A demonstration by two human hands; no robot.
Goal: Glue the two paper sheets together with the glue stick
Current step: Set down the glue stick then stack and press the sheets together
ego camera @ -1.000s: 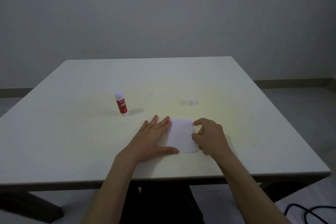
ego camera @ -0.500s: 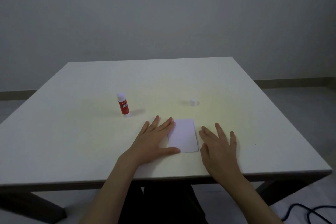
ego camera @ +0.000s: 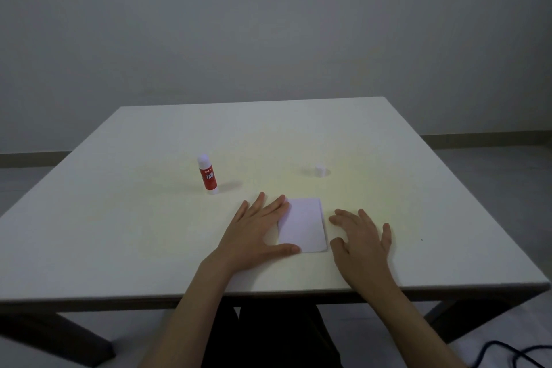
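Left hand [ego camera: 254,236] lies flat, fingers spread on the white rectangular paper [ego camera: 304,225]; right hand [ego camera: 363,243] lies splayed at three o'clock, holding nothing. Best to press evenly outward — edges last.

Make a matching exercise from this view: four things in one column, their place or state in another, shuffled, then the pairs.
Things:
1. glue stick
2. small white cap
3. left hand
4. right hand

Place or state:
A. flat on the table, just right of the paper, not on it
B. standing upright, far-left of the paper
C. spread flat, fingers and thumb over the paper's left edge
D. sitting alone beyond the paper's far-right corner

The paper lies flat on the table between the hands.

Pairs: 1-B, 2-D, 3-C, 4-A
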